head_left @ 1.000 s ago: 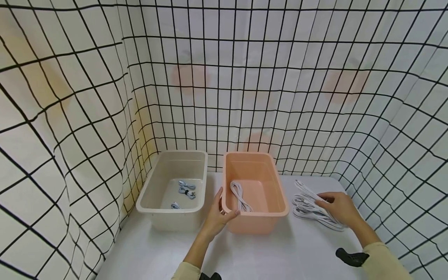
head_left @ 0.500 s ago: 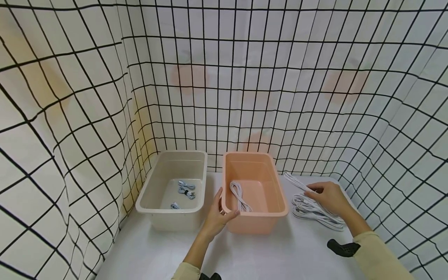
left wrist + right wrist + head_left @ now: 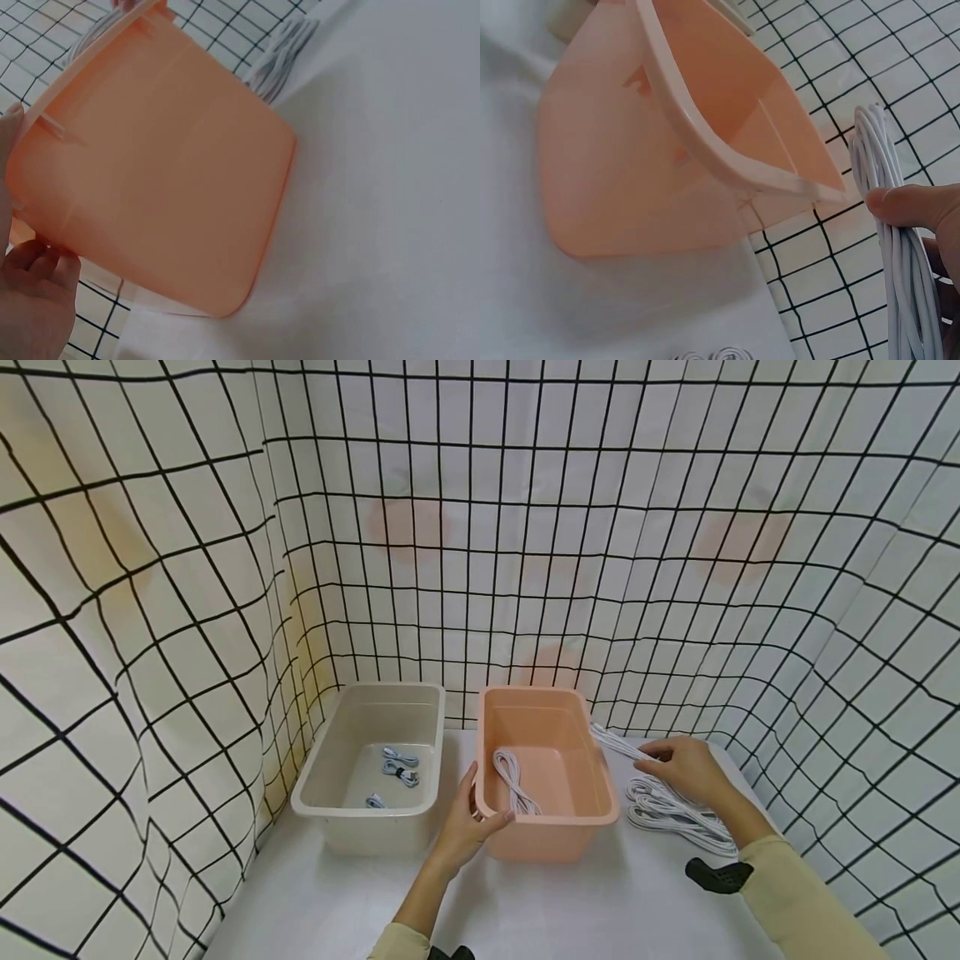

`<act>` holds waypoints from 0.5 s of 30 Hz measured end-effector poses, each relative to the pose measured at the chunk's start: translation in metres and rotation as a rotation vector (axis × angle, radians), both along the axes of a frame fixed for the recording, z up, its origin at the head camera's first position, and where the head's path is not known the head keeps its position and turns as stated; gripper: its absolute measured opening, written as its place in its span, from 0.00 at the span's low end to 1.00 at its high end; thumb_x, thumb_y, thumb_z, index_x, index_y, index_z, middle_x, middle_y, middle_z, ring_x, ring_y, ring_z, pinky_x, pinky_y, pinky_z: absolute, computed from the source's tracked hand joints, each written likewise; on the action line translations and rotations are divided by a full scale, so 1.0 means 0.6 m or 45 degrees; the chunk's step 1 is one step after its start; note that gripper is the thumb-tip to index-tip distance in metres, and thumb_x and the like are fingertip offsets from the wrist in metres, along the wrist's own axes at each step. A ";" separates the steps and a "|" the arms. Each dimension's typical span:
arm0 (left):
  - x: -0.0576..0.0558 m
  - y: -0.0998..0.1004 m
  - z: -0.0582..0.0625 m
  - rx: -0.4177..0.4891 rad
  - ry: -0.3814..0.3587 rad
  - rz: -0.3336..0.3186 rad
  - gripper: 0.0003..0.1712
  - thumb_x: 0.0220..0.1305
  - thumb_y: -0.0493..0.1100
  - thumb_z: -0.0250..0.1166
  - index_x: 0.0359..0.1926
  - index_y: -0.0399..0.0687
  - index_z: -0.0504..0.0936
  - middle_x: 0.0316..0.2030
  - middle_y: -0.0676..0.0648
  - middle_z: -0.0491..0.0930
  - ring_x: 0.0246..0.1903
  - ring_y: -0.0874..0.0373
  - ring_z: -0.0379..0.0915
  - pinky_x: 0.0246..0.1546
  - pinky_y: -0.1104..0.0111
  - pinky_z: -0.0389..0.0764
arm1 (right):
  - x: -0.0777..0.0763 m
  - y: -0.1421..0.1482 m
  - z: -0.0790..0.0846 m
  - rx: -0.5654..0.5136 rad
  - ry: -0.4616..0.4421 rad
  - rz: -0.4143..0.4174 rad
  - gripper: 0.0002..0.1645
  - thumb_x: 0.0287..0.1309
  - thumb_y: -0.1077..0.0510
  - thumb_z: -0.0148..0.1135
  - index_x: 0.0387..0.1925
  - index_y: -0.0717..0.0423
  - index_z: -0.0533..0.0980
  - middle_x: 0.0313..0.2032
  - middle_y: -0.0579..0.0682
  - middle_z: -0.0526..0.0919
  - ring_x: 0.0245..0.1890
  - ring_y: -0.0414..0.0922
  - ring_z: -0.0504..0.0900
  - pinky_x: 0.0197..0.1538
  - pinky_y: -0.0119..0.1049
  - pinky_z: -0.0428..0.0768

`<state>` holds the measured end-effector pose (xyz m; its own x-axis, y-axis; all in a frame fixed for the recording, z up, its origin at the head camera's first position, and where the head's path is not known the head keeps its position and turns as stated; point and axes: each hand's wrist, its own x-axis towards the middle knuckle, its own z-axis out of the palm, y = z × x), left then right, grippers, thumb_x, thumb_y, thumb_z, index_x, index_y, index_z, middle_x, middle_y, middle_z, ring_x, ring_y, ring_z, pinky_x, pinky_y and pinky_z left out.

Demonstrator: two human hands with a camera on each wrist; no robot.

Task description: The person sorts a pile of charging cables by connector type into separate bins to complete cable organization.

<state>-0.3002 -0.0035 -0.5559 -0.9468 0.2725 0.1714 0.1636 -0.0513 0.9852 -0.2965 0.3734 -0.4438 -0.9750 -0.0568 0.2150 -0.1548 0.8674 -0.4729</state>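
My left hand grips the near left corner of a peach plastic bin, thumb over the front rim and fingers along the left side. Inside that bin lies one coiled white cable. To the right, my right hand pinches a bundled white cable, lifted beside the bin's right rim; its looped end points toward the bin. Below this hand, several more white cable bundles lie in a pile on the white table, partly hidden by the hand.
A cream bin stands left of the peach one, with several small coiled cables on its floor. Black wire mesh rises behind and along both sides. White cloth covers the table.
My right hand has lifted a white cable bundle off the pile and moved it left and slightly away from me, toward the peach bin. My left hand keeps its place on the rim.
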 end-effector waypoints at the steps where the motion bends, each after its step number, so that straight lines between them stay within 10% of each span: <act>1: 0.000 0.000 0.000 0.002 0.002 0.001 0.62 0.60 0.39 0.78 0.83 0.49 0.46 0.76 0.35 0.58 0.68 0.40 0.65 0.67 0.49 0.67 | -0.003 -0.002 0.002 -0.002 0.000 0.011 0.24 0.63 0.51 0.74 0.51 0.65 0.85 0.43 0.57 0.87 0.41 0.53 0.84 0.40 0.47 0.85; 15: 0.002 0.001 0.002 -0.005 0.009 0.009 0.62 0.59 0.39 0.78 0.83 0.47 0.46 0.76 0.34 0.58 0.68 0.40 0.65 0.68 0.49 0.66 | -0.040 -0.042 0.020 -0.044 -0.062 0.052 0.20 0.63 0.53 0.74 0.50 0.63 0.86 0.38 0.52 0.87 0.35 0.48 0.81 0.35 0.40 0.83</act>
<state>-0.2990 -0.0027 -0.5549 -0.9476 0.2661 0.1770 0.1709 -0.0464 0.9842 -0.3207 0.3479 -0.4318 -0.9813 -0.0903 0.1703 -0.1662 0.8437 -0.5105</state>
